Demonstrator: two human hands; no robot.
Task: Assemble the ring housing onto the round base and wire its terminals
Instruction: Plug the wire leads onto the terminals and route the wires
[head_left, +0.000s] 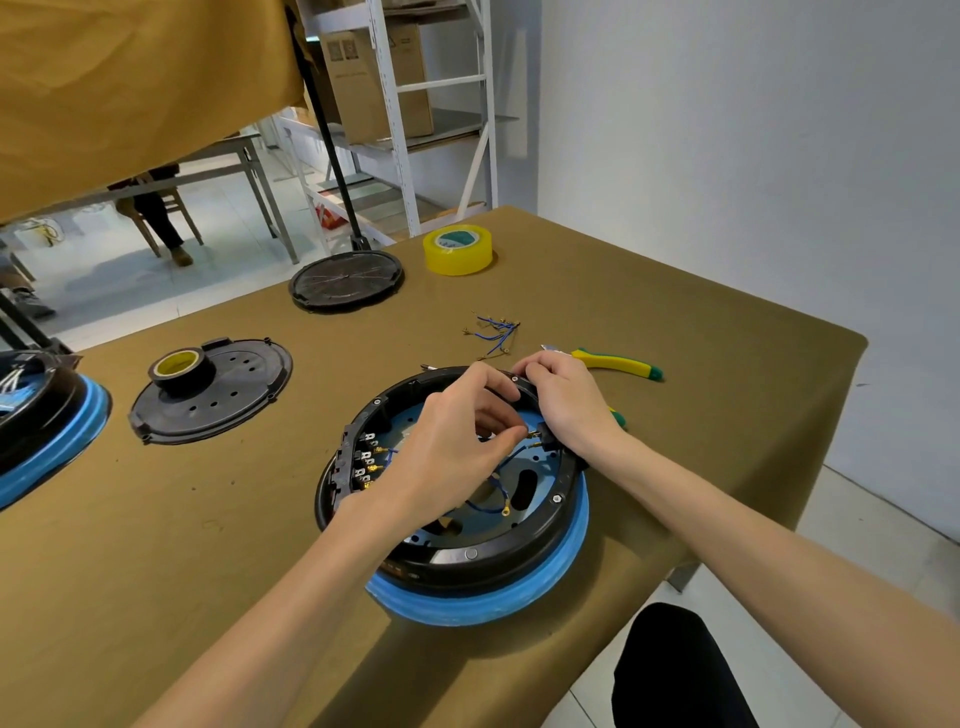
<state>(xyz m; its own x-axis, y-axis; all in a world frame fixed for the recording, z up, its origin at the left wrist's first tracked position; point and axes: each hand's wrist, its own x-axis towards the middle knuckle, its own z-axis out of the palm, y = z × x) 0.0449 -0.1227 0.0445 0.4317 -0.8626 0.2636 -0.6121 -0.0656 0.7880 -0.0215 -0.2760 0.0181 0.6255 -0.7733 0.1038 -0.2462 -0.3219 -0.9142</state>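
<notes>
The round base (483, 597), blue-rimmed, is sitting on the olive-covered table (701, 322) near its front edge, and the black ring housing (519, 558) is already lying on top of it, screws showing around its rim. Inside the ring, a row of terminals (366, 460) is running along the left wall — several already carrying brass connectors — while a small black terminal block (546, 434) is standing against the right wall.

The right hand (563, 397) is curling over the far right rim, its fingers gripping the housing just beside that block, apparently steadying it. The left hand (457, 441) is reaching across the ring's middle, thumb and forefinger pinching a brass connector (531, 431) on a blue wire (506, 460).

The connector is pointing rightward, its long axis roughly in line with the block, and is sitting just short of it — whether it is touching yet cannot be told. The left hand is likely the one to push it home, straight to the right; a second blue lead (491, 506) is lying loose on the base below.
</notes>
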